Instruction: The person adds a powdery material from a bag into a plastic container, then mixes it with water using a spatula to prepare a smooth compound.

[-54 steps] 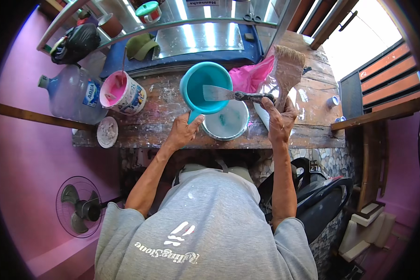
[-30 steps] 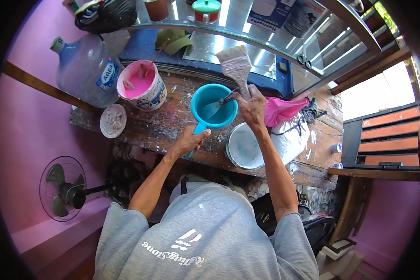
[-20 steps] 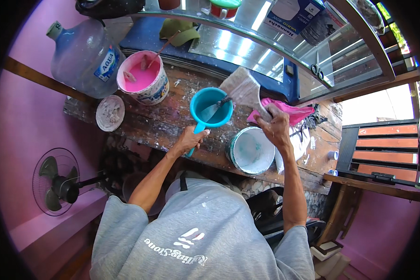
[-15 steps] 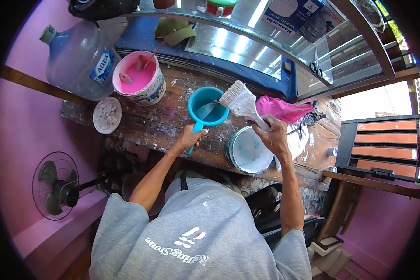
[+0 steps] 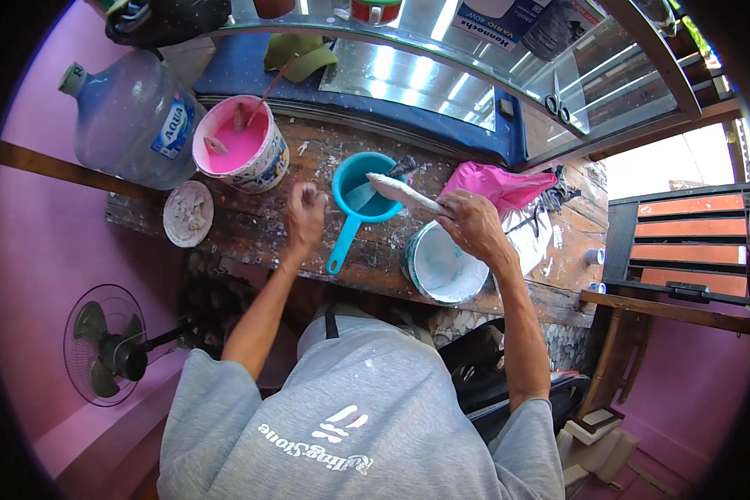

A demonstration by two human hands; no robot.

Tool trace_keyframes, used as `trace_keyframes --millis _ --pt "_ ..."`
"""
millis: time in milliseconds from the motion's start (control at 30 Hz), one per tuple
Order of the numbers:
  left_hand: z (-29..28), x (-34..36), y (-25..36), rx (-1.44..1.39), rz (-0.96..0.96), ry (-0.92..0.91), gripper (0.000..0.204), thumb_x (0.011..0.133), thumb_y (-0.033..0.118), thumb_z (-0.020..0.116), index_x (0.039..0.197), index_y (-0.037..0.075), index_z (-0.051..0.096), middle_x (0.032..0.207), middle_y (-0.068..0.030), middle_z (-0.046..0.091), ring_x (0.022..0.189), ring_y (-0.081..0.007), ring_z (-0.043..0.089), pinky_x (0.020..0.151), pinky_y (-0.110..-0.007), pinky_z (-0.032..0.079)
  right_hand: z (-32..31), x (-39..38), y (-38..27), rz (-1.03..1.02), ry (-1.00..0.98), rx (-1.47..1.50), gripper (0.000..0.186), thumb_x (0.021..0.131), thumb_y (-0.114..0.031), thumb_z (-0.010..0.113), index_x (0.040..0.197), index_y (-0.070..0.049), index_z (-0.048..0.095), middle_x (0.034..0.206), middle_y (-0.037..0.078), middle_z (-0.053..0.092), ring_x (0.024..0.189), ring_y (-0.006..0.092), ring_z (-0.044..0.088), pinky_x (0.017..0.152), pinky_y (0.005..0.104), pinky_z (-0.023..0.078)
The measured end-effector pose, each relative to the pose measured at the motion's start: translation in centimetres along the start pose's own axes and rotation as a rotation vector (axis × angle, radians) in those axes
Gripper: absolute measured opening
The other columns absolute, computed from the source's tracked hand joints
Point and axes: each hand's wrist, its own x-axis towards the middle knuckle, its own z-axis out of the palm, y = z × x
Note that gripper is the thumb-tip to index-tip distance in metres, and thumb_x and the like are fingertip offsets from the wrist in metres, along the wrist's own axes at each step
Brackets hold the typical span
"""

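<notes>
My right hand grips a wide paintbrush, whose pale, paint-coated bristles point left over the rim of a teal dipper. The dipper stands on the paint-stained wooden bench, with its handle pointing toward me. Left of the dipper, my left hand hovers over the bench with its fingers curled and nothing in it. A white bucket of light teal paint sits just below my right hand.
A bucket of pink paint with a stick in it, a big water jug and a round lid are at the left. A pink plastic bag lies behind my right hand. A glass counter runs behind; a fan stands low left.
My left hand has let go of the dipper's handle and moved a little left. My right hand has lifted the brush out of the dipper and now holds it across its rim.
</notes>
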Motion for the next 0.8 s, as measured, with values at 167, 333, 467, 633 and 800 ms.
trace_keyframes --millis 167,333,467,633,800 --pt "1.0 11.1 4.8 0.082 0.223 -0.588 0.036 0.082 0.026 0.066 0.111 0.003 0.064 0.106 -0.014 0.066 0.096 -0.0261 0.064 0.082 -0.036 0.05 1.2 2.5 -1.2 -0.105 -0.048 -0.18 0.017 0.081 -0.012 0.064 0.094 -0.001 0.066 0.084 0.016 0.061 0.072 0.032 0.061 0.065 0.0438 0.047" --pt "8.2 14.0 8.8 0.257 0.575 -0.919 0.042 0.08 0.031 0.067 0.115 0.007 0.063 0.113 -0.0152 0.065 0.104 -0.0322 0.062 0.088 -0.042 0.048 2.9 3.6 -1.9 -0.183 -0.048 -0.276 0.01 0.084 -0.01 0.057 0.087 -0.002 0.063 0.081 0.015 0.059 0.069 0.0324 0.061 0.061 0.0438 0.047" --pt "10.8 13.9 9.4 0.357 0.707 -1.162 0.039 0.076 0.027 0.071 0.11 0.009 0.066 0.103 -0.0167 0.067 0.097 -0.0349 0.063 0.083 -0.044 0.049 3.5 3.7 -2.1 -0.18 -0.044 -0.283 0.008 0.084 -0.008 0.056 0.086 -0.002 0.062 0.081 0.015 0.059 0.069 0.0328 0.061 0.06 0.0442 0.047" --pt "10.3 13.4 9.5 0.348 0.655 -1.116 0.031 0.074 0.024 0.072 0.1 0.008 0.067 0.094 -0.0151 0.068 0.091 -0.0335 0.064 0.078 -0.043 0.049 2.7 2.8 -1.9 -0.129 -0.026 -0.233 0.007 0.083 -0.01 0.059 0.087 -0.005 0.063 0.08 0.013 0.057 0.069 0.0322 0.06 0.06 0.0442 0.046" --pt "7.5 13.7 9.1 0.377 0.749 -1.0 0.026 0.076 0.023 0.07 0.095 0.006 0.066 0.088 -0.0137 0.067 0.087 -0.0329 0.063 0.076 -0.043 0.049 0.9 1.3 -1.4 -0.101 0.045 -0.15 0.012 0.082 -0.012 0.062 0.092 -0.007 0.066 0.081 0.011 0.059 0.071 0.0315 0.061 0.062 0.0433 0.047"
